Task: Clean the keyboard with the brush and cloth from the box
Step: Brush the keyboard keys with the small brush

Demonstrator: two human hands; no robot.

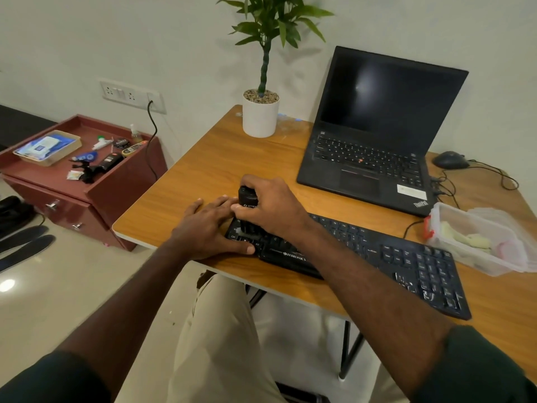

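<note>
Gripping a chunky black brush [247, 199] upright, the person's right hand [271, 203] sets its bristles on the left end of a black full-size plastic keyboard [386, 257] lying on a wooden table [203, 170]. The left hand [209, 228] lies flat with straight fingers across the keyboard's left edge, thumb on the near corner keys. A clear plastic box [476, 239] holding a pale cloth [467, 238] stands just beyond the keyboard's right end. Behind sit an open black laptop [374, 132] and a white-potted plant [261, 112].
</note>
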